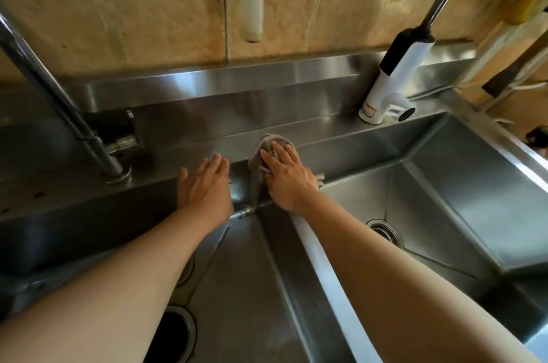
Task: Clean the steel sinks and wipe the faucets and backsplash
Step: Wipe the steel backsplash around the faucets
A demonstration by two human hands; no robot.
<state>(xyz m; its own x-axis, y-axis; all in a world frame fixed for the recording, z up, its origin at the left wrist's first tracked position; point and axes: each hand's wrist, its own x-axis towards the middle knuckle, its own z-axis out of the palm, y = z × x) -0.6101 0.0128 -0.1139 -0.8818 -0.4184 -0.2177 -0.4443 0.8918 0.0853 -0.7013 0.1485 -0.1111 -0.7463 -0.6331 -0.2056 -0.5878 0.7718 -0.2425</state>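
— Presently, status?
— Mid-task. Right hand (286,177), fingers flat, presses a crumpled grey cloth (268,155) on the steel ledge (184,152) behind the divider (329,270). Left hand (206,184) rests spread beside it, holding nothing.
— Remaining?
— Seemingly both faucets, tiled backsplash (166,12). Brushed-steel basins look dull, streaky.

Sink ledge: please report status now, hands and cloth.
Right hand flat, pressing grey cloth on steel ledge behind sinks. Left hand open, resting on ledge beside it. White faucet further right, nothing blocking.
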